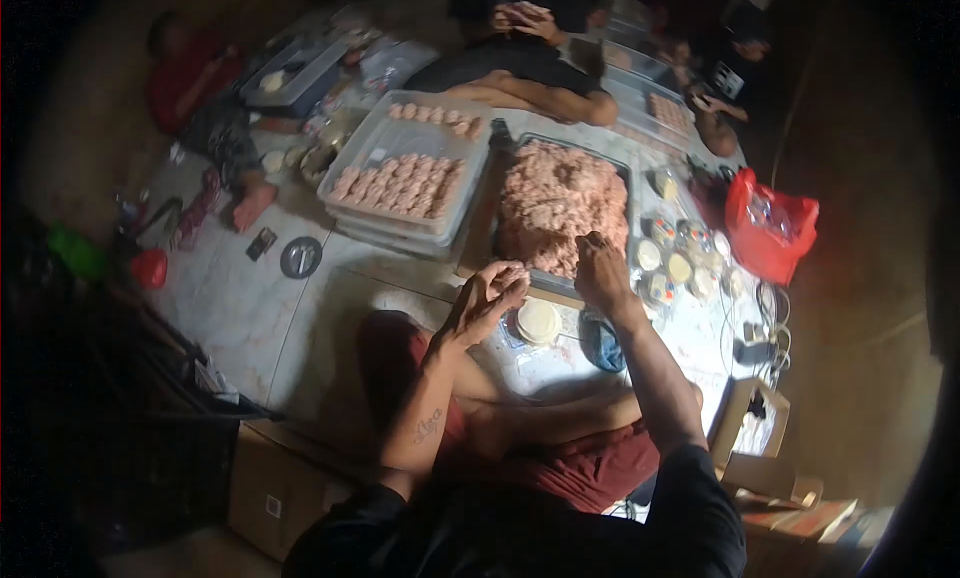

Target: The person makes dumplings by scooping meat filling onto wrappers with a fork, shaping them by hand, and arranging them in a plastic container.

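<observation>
My left hand is raised with its fingers curled together, just left of the meat tray's near edge; what lies inside them is hidden. My right hand is closed over the near right corner of the dark tray, and whatever it grips is too small to make out. Pinkish minced meat fills that tray in a rough heap. Between my forearms, a stack of round, pale wrappers sits on the floor. A blue plastic bag lies beside my right forearm.
Stacked clear plastic boxes hold rows of shaped meat pieces. Several round tubs stand right of the meat, near a red bag and cables. Other people sit around the tiled floor; a round black dish lies left.
</observation>
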A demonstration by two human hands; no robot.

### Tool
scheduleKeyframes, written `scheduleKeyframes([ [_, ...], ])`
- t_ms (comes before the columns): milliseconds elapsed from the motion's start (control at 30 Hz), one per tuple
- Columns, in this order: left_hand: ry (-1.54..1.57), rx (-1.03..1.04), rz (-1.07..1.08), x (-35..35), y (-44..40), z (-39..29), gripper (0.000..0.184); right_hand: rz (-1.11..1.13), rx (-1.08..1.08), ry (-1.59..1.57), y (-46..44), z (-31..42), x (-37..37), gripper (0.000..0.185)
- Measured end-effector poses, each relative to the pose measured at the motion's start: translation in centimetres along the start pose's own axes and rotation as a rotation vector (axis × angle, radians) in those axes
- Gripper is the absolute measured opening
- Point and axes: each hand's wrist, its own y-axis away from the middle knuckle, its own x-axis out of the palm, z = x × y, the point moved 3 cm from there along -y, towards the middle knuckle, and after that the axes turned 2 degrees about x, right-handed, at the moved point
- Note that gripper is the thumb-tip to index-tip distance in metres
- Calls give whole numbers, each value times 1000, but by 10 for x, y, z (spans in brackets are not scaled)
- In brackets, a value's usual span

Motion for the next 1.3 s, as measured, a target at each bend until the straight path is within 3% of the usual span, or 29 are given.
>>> scheduleKeyframes([
  [33, -17, 14, -33, -4, -5, -2, 64, -148, -138, -244, -1, 15, -10, 28],
  [67, -34, 23, -60, -8, -10, -4, 64, -129, -158, -246, -12, 28, -18, 28],
  [100, -75, 26, -98, -11, -15, -13, 65, -229, -394, -322, -22, 48, -31, 29],
  [167, -6, 41, -117, -14, -20, -25, 64, -320, -637, -398, -39, 71, -26, 31],
  [267, 75, 79, -114, -34, -24, -46, 57, -116, -556, -547, -80, 90, 0, 31],
  [333, 105, 367, -359, -68, -20, -36, 51, 389, -264, -498, -121, 111, -15, 38],
  [367, 122, 468, -480, -87, -16, -27, 48, 541, 11, -676, -138, 116, -23, 38],
  [400, 54, 513, -562, -117, -11, -22, 43, 536, -21, -854, -164, 110, -1, 47],
  [433, -19, 346, -815, -141, 0, -8, 36, 541, -55, -1039, -191, 104, 20, 58],
  [467, -24, 324, -992, -166, 9, 14, 30, 556, -92, -1218, -217, 98, 41, 69],
  [500, 83, 375, -1211, -187, 12, 40, 26, 520, -225, -948, -248, 113, 41, 56],
  [533, 178, 416, -1277, -205, 16, 51, 21, 461, -349, -681, -279, 129, 40, 43],
  [600, 405, 486, -1357, -215, 10, 49, 16, 175, -450, -346, -340, 144, 90, 24],
  [667, 356, 412, -1374, -220, 5, 46, 13, 224, -638, -227, -370, 170, 108, 16],
  [700, 398, 364, -1394, -218, 3, 44, 11, 241, -702, -189, -386, 177, 127, 13],
  [800, 394, 250, -1440, -221, 2, 48, 8, 387, -524, -196, -424, 187, 188, 9],
  [833, 401, 243, -1443, -221, 4, 47, 7, 380, -758, -62, -426, 190, 202, 10],
  [933, 448, 230, -1459, -220, 5, 46, 8, 421, -849, -54, -409, 202, 205, 21],
  [1000, 513, 200, -1453, -220, 4, 45, 8, 462, -633, -204, -407, 196, 209, 23],
  [1100, 502, 176, -1415, -217, 4, 47, 9, 602, -606, -259, -410, 185, 204, 21],
  [1300, 482, 180, -1402, -215, 3, 47, 8, 410, -631, -245, -408, 188, 202, 18],
])
